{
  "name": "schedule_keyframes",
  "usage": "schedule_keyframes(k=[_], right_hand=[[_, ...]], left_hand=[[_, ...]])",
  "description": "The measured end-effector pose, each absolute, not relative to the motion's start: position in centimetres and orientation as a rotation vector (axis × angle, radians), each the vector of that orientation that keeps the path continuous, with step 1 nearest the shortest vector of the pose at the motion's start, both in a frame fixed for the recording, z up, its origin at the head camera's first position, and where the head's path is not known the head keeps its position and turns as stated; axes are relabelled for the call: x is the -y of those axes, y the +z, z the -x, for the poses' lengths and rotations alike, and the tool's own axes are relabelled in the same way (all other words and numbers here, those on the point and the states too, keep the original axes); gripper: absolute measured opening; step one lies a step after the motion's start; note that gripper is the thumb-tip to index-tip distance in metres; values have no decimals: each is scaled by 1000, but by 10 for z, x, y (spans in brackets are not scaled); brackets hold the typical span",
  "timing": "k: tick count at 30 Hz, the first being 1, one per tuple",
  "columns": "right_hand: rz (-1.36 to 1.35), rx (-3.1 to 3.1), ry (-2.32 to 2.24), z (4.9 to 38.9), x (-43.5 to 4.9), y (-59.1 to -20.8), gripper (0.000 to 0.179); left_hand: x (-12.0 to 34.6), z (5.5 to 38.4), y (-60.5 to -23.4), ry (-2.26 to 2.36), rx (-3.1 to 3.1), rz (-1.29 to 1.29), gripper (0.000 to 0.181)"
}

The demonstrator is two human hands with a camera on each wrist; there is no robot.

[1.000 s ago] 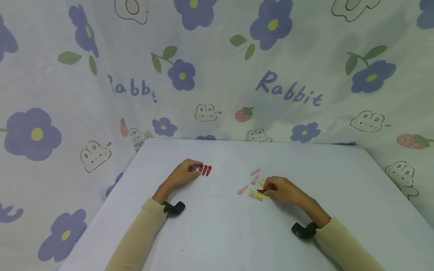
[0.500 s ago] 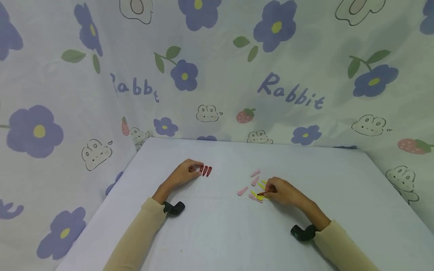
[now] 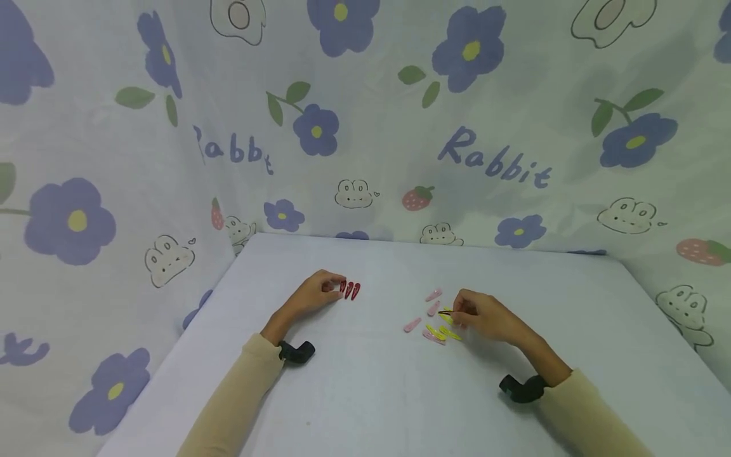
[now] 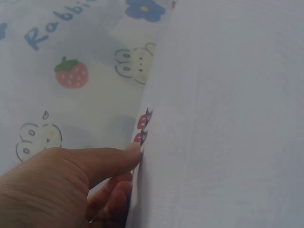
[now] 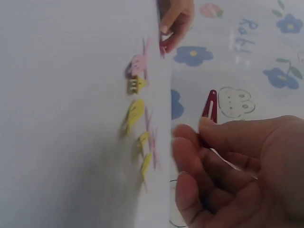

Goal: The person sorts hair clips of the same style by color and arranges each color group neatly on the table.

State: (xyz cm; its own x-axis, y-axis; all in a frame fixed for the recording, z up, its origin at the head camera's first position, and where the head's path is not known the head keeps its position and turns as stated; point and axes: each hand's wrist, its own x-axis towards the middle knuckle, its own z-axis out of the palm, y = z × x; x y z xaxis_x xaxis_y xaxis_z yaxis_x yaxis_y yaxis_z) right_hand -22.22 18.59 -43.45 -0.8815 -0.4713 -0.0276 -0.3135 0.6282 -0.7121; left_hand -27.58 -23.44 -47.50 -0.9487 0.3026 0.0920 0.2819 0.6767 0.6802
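Observation:
In the head view, three dark red snap hair clips [image 3: 349, 291] lie side by side on the white table at left of centre. My left hand [image 3: 311, 293] has its thumb and index finger on the two ends of the leftmost clip; its thumb hides that clip in the left wrist view. My right hand [image 3: 485, 316] pinches another red hair clip [image 5: 212, 105] between thumb and index finger, above a loose group of hair clips. That group has several yellow clips [image 3: 450, 334] and several pink clips [image 3: 412, 325].
The white tabletop [image 3: 354, 387] reaches back to a printed cloth [image 3: 377, 95] with flowers and rabbits, hanging behind it and along the sides. Dark wrist cameras [image 3: 522, 388] sit on both wrists, at the beige sleeves [image 3: 591, 416].
My right hand has lifted the red hair clip off the group and moved slightly away, uncovering more yellow clips. The left hand stays at the red row. The head view has shifted slightly.

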Motion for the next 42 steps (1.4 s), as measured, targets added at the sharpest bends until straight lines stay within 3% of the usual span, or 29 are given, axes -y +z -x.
schedule_keyframes(k=[14,21,27,42], right_hand=[[573,-2659,-1500,235,-166,-416,16],[561,-2567,-1682,242,-145,-415,35],[516,-2528,-1860,244,-126,-418,30],[553,-2385,-1705,241,-99,-422,57]], left_hand=[[236,269,-482,1156,-2838,-482,38],[238,272,-478,1146,-2846,-493,38],[238,275,-474,1151,-2849,-506,38],[236,275,-477,1180,-2817,-474,39]])
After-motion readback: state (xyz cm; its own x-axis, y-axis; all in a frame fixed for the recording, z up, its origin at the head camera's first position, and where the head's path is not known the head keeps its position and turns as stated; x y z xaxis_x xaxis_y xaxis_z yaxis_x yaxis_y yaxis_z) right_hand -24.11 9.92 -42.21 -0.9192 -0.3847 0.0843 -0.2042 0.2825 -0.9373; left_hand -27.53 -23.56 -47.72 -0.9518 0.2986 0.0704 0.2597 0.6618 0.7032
